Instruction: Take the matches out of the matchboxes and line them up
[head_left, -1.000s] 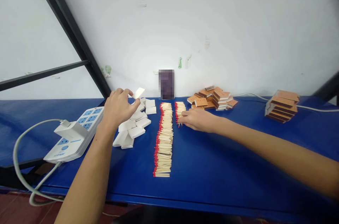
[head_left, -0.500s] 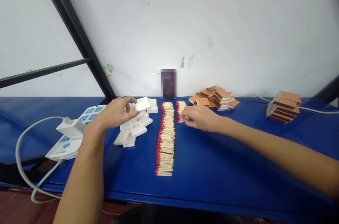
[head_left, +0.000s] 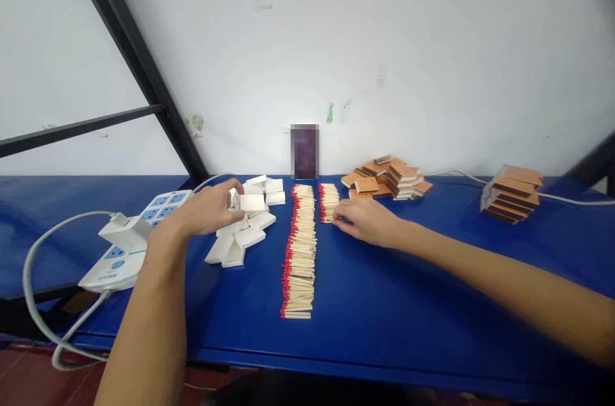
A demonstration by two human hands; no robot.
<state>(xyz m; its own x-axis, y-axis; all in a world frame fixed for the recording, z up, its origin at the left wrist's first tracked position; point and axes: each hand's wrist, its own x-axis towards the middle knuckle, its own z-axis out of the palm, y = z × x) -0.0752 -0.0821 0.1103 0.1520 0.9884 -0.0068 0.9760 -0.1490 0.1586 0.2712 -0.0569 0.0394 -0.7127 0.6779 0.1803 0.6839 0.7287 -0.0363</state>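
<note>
My left hand (head_left: 209, 209) reaches over a loose pile of white matchbox trays (head_left: 250, 237), thumb and forefinger closed on the edge of one white matchbox tray (head_left: 252, 202). At the near end of a short row of red-tipped matches (head_left: 328, 201), my right hand (head_left: 368, 220) has its fingers drawn together at the wooden ends. Whatever lies between those fingertips is hidden. A much longer row of matches (head_left: 302, 252) runs down the table between my hands, red heads to the left.
Orange matchbox sleeves (head_left: 403, 178) lie heaped at the back right, and stacked ones (head_left: 512, 194) stand farther right. A white power strip (head_left: 113, 265) with a plugged-in adapter and cable is on the left. A blurred dark panel (head_left: 305, 153) leans against the wall.
My left hand has moved slightly left and lower with the white tray. My right hand has slid toward me, from over the short row to its near end.
</note>
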